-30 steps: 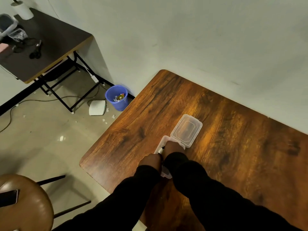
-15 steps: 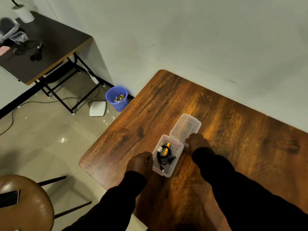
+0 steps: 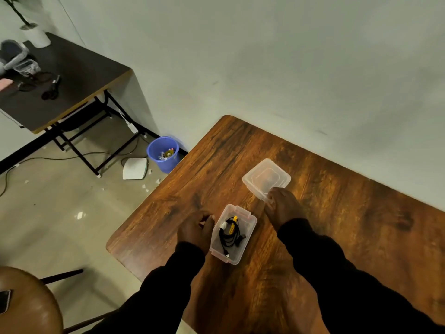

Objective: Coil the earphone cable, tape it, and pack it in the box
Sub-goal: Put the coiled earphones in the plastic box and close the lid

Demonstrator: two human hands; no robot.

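Head view looks down on your two hands over the wooden table (image 3: 337, 213). Your left hand (image 3: 195, 229) lies against the left wall of the clear box (image 3: 248, 239), fingers curled loosely toward that wall; whether they actually grip it or only rest beside it cannot be told. Your right hand (image 3: 280, 204) reaches forward and pinches the near edge of the clear lid (image 3: 266, 178), which lies flat on the table, apart from the box and beyond it. Both forearms are in black sleeves and run out of the bottom of the picture.

Your right fingertips hide the lid's near corner, and your left palm covers part of the box's left side.

Inside the open box sits the coiled earphone cable (image 3: 230, 233), black, with a yellow piece and a small white piece near its far end; whether tape holds the coil is too small to make out.

On the floor to the left stands a blue bin (image 3: 156, 160) with scraps of litter in it. A brown stool (image 3: 29, 300) is cut off at the lower left corner.
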